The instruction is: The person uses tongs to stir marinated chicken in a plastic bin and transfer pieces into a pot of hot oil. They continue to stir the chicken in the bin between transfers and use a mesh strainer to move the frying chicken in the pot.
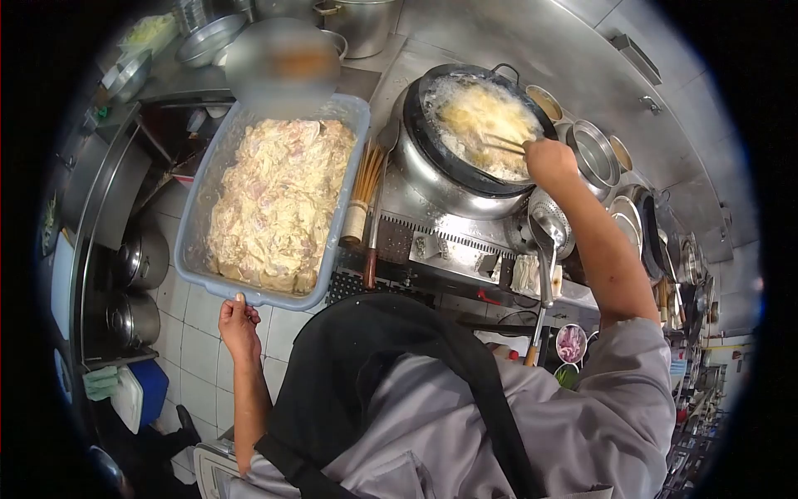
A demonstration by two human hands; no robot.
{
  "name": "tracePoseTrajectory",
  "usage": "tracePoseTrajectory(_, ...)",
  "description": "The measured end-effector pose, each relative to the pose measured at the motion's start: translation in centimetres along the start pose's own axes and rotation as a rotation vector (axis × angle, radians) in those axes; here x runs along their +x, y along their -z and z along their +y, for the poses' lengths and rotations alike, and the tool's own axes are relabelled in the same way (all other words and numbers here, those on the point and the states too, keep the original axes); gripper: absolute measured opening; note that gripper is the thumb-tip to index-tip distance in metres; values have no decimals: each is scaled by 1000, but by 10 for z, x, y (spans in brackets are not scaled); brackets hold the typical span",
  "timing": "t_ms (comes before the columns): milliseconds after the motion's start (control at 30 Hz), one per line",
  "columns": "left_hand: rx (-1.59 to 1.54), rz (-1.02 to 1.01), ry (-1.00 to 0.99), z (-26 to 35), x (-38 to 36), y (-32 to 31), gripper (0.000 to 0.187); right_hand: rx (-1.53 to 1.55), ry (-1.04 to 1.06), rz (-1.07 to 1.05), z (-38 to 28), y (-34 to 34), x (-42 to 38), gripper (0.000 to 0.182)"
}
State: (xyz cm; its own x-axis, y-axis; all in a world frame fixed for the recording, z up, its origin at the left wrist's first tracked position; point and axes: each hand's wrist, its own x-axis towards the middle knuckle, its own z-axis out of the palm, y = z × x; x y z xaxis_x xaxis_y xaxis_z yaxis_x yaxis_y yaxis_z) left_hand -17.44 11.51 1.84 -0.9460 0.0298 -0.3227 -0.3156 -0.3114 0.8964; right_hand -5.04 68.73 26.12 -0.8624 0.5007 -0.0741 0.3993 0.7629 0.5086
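Note:
My left hand (239,326) is closed on the near rim of a blue-grey plastic tub (189,224), the thumb on top of the edge. Raw meat pieces in a pale yellow batter (278,200) fill much of the tub. My right hand (550,162) reaches over a black wok (416,133) on the stove. It grips slim metal tongs (504,143), whose two arms point into the bubbling oil. Pale yellow pieces (482,112) fry there under foam. What the tong tips touch is hard to make out.
Beside the tub stand a bamboo wok brush (359,204) and a long wooden-handled tool (371,262). A ladle (545,241) rests right of the stove, near metal bowls (593,154). Pots (140,259) sit on a low shelf at left.

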Motion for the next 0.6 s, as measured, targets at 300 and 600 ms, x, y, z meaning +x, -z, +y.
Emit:
tracePoseTrajectory(300,70,42,17,0,0,0,24,139,10,180,18,103,-24,26)
tracePoseTrajectory(600,5,37,-5,1,-5,-3,22,652,663,50,-200,120,-8,34)
